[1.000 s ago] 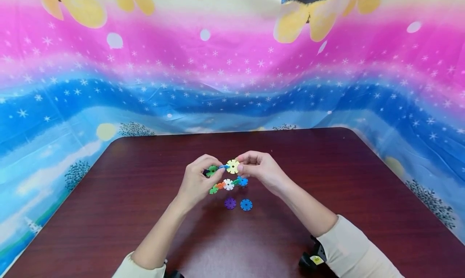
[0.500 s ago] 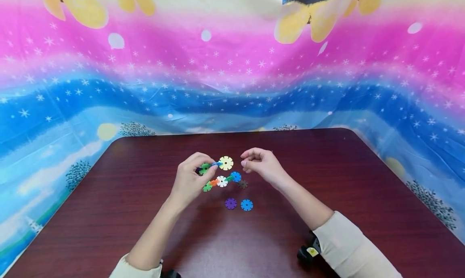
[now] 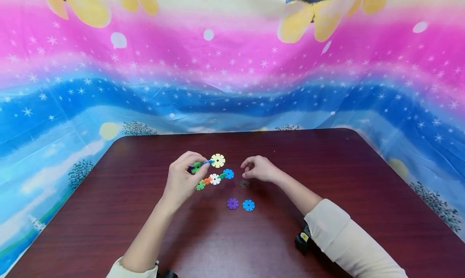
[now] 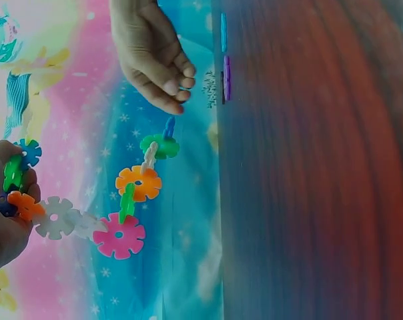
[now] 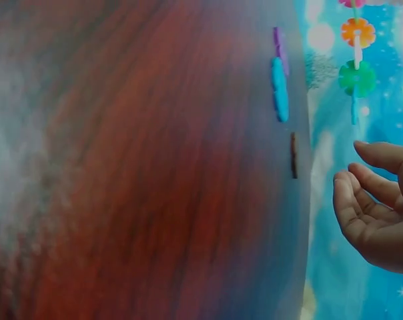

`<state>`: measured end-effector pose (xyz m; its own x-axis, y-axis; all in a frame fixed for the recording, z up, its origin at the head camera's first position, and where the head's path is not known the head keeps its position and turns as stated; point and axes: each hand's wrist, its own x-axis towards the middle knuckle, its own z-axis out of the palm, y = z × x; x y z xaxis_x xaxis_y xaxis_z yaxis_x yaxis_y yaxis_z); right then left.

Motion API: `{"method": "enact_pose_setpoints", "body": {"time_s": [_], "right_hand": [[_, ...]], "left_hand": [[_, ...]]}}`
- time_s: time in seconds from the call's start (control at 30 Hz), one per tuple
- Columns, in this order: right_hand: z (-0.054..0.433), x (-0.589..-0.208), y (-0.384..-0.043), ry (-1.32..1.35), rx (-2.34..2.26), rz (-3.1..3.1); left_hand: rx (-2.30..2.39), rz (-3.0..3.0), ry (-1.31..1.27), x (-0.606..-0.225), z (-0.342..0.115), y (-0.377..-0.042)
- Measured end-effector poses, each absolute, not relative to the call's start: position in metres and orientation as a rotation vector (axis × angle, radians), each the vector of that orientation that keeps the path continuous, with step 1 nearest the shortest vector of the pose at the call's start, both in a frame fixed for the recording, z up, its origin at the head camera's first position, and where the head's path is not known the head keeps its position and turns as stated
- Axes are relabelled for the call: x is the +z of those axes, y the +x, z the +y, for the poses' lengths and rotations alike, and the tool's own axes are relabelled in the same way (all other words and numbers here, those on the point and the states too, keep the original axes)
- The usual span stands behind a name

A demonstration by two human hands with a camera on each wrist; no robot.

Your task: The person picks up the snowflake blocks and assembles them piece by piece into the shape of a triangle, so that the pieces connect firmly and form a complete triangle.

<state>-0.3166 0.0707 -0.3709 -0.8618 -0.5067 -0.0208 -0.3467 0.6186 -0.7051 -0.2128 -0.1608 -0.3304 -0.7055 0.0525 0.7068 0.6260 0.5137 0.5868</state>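
My left hand (image 3: 180,181) pinches a chain of interlocking notched plastic discs above the table. A pale yellow disc (image 3: 221,161) stands at its upper end, beside the thumb and fingertips. The chain's lower stretch, with a white disc (image 3: 212,179) and a blue end disc (image 3: 231,174), hangs below the fingers. In the left wrist view, a pink disc (image 4: 108,241) sits at the chain's lowest bend. My right hand (image 3: 260,169) holds nothing, its fingers loosely bent, to the right of the chain. Just below it a dark brown disc (image 3: 241,184) lies on the table.
A purple disc (image 3: 229,204) and a blue disc (image 3: 245,205) lie side by side on the dark red wooden table (image 3: 308,165), nearer to me than the brown one. A printed cloth (image 3: 232,76) hangs around the table's far edge and sides.
My right hand has let go of the yellow disc, drawn away from it and dropped slightly toward the table. My left hand has moved left with the chain, uncovering the brown disc.
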Motion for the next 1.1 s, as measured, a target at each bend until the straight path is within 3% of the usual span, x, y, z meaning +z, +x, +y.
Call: {"method": "enact_pose_setpoints", "body": {"time_s": [0.47, 1.1], "right_hand": [[0.063, -0.384, -0.316, -0.777, -0.713, 2.654], [0.064, -0.387, -0.315, -0.785, -0.707, 2.684]], "left_hand": [[-1.169, -2.150, -0.521, -0.331, -0.163, -0.212], [-1.188, -2.114, -0.556, -0.332, -0.161, -0.214]]}}
